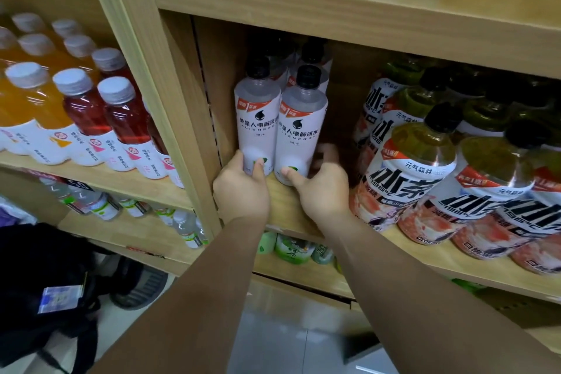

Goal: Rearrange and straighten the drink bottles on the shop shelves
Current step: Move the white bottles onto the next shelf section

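I am looking into light wooden shop shelving, with a pale tiled floor below and a wooden upright dividing two bays. On the middle shelf of the right bay stand two white electrolyte bottles with black caps, side by side and touching, both upright. My left hand wraps the foot of the left white bottle, thumb across its front and fingers curled round its outer side, so that hand is grasping it. My right hand holds the foot of the right white bottle, thumb pressed on the front and fingers reaching behind, also closed around it. Both bottles sit on the shelf near its front edge, just above my knuckles. Directly behind them, beyond my fingers, more bottles of the same kind stand in shadow.

Past my right fingers, well apart from the white pair, a block of larger iced tea bottles with black caps and peach labels fills the shelf. Beyond my left fingers, across the upright, rows of orange drinks and red drinks with white caps stand on the neighbouring shelf. Below my wrists, green-labelled bottles show on the lower shelf. A dark bag lies on the floor under my left forearm.
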